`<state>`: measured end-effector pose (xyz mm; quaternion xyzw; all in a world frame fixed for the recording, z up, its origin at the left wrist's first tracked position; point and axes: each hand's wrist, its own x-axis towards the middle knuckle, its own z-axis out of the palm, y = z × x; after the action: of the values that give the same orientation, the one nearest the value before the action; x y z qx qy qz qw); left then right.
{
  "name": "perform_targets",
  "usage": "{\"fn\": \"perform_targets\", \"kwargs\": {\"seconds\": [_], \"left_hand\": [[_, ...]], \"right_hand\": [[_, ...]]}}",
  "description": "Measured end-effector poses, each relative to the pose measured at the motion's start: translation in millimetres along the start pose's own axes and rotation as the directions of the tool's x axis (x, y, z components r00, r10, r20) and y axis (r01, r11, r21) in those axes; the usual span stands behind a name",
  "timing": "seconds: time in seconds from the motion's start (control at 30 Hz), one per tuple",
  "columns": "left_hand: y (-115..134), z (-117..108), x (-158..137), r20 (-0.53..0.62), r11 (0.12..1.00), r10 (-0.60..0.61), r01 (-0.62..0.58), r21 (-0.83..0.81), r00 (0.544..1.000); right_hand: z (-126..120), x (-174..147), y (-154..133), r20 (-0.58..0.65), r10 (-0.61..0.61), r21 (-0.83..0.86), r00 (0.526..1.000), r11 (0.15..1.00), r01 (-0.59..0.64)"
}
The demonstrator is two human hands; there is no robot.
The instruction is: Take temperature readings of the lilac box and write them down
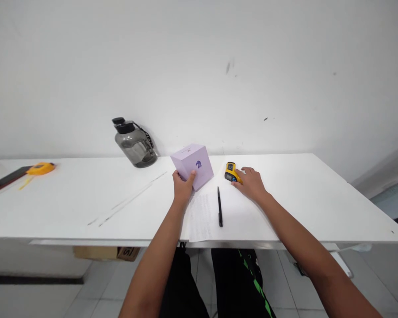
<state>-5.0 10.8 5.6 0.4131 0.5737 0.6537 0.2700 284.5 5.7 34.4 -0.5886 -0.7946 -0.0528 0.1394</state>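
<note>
Fingers: I have the left hand [183, 188] and right hand [253, 183] both clamped. Tabletop [301, 190], white. Bottle [132, 143], grey, at the tabletop's far edge. Box [204, 170], lilac, in my left hand's grip, right of the bottle. Device [230, 171], yellow-and-black, in my right hand's grip. Pen [220, 206], black, lying between my hands, nearer me.

From the wearer's head I look forward and down through one camera, near the white table [295, 187], facing the wall [185, 66].
</note>
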Motion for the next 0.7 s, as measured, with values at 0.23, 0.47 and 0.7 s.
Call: {"fn": "perform_targets", "kwargs": {"seconds": [0.23,0.47,0.7], "left_hand": [[8.3,-2.0,-5.8,0.021,0.998,-0.057,0.056,0.041,0.998],[12.9,-3.5,-8.6,0.049,0.994,-0.051,0.045,0.104,0.998],[12.9,-4.0,-9.2,0.049,0.993,-0.025,0.019,0.116,0.998]], "right_hand": [[24.0,-12.9,-28.1,-0.21,-0.625,-0.075,0.752,0.777,0.625],[17.5,-22.0,-44.3,-0.316,-0.688,-0.018,0.653,0.693,0.721],[-12.0,-35.6,-44.7,0.112,-0.587,0.432,0.802,0.755,0.493]]}}
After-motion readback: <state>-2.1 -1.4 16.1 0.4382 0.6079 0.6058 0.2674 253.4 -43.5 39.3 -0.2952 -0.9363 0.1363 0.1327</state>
